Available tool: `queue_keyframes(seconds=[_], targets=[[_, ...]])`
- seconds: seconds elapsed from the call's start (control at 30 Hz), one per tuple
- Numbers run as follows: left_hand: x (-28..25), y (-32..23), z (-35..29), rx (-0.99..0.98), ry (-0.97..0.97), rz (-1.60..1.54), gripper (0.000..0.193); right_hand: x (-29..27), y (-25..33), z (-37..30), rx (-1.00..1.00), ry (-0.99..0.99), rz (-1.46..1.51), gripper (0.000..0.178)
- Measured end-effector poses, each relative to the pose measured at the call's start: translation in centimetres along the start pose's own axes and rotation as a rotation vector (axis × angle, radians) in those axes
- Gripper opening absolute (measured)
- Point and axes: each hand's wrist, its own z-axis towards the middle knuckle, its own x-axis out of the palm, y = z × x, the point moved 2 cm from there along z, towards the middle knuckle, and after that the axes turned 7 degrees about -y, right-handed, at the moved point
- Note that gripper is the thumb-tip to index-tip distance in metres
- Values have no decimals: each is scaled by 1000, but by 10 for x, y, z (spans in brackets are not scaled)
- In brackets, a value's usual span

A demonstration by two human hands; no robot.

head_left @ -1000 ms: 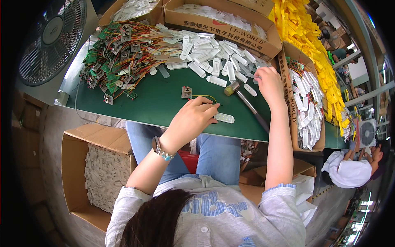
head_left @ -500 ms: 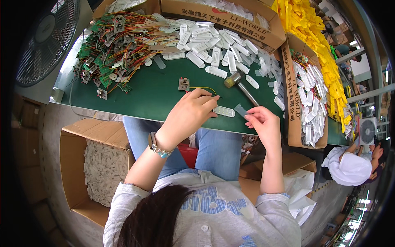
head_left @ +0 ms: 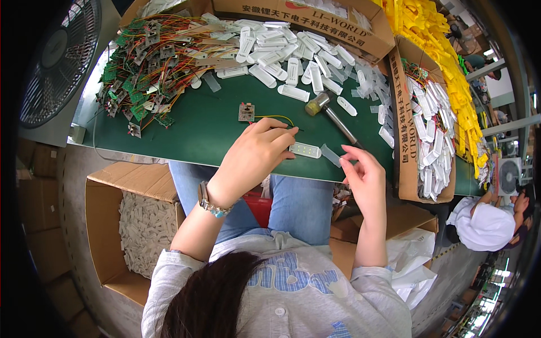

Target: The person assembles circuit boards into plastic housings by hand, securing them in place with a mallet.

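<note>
A white LED strip module [head_left: 305, 150] lies on the green work mat [head_left: 214, 129] near its front edge, just beside the fingertips of the left hand [head_left: 253, 155]. At far left a floor fan [head_left: 53, 62] stands by the bench, and an open cardboard box [head_left: 132, 225] of pale parts sits below the mat. A heap of green circuit boards with coloured wires [head_left: 149, 62] covers the mat's far left. The left hand, a watch [head_left: 209, 203] on its wrist, pinches thin wires that run back to a small circuit board [head_left: 246, 112]. White plastic housings [head_left: 282, 50] are strewn behind, and a mallet [head_left: 329, 112] lies next to them. The right hand [head_left: 363, 174] holds a clear plastic cover [head_left: 331, 155] between fingertips, just right of the module. A carton of finished white pieces [head_left: 431, 146] stands at right.
</note>
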Motion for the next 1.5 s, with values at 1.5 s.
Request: queue_keyframes(seconds=[1.5], targets=[[2,1,0,77,0,44,27,50,5,16,-906,-92,-435,32]])
